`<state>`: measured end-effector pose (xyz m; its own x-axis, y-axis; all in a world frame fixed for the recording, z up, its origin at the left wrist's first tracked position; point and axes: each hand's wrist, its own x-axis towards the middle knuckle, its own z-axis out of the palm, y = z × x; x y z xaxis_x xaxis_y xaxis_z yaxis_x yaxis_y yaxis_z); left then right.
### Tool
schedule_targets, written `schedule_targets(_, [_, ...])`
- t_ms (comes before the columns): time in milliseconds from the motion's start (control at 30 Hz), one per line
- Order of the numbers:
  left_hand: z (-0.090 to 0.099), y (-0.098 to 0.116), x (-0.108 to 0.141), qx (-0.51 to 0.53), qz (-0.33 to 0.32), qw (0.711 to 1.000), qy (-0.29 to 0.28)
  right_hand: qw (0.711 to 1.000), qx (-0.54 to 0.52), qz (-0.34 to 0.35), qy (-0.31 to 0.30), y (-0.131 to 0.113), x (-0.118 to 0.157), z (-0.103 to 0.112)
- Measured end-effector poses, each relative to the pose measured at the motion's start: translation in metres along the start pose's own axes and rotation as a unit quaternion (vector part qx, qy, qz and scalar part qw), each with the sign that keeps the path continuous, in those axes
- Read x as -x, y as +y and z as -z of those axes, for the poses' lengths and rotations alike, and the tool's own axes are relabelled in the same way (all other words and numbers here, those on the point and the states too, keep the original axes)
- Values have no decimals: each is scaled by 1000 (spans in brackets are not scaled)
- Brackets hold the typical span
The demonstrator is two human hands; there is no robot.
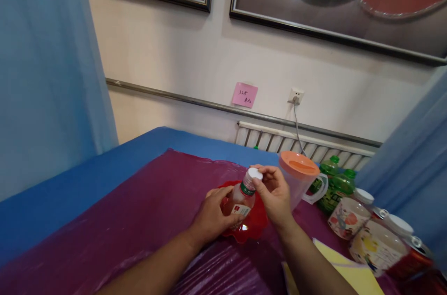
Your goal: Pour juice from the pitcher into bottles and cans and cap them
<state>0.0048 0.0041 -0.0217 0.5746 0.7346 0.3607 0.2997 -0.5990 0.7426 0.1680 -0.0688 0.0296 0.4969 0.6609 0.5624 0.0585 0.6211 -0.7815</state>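
A clear plastic bottle (246,198) with a green neck band and a pale label stands tilted slightly over a red scalloped tray (260,221). Wrapped around the bottle's body is my left hand (216,211). My right hand (274,192) pinches the white cap (254,173) at the top of the bottle between thumb and fingers. The cap sits on the neck; whether it is loose cannot be seen. My left hand hides part of the bottle's lower body.
A clear pitcher with an orange lid (299,163) stands right of my hands. Beyond it are green bottles (340,188), white-lidded jars (349,216) and red cans (412,258). Yellow cloths (345,267) lie near my right forearm. Purple plastic sheeting (146,211) covers the blue table.
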Motion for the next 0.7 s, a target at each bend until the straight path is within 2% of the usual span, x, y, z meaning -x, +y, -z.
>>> schedule_targets(133, [0, 1, 0, -1, 15, 1000, -2, 1000, -17, -4, -1, 2, 0, 5])
schedule_targets(400, [4, 11, 2, -5, -4, 1000, -1, 997, 29, 23, -63, -9, 5, 10])
schedule_targets(700, [2, 9, 3, 6, -14, 1000, 6, 996, 65, 17, -51, -8, 7, 12])
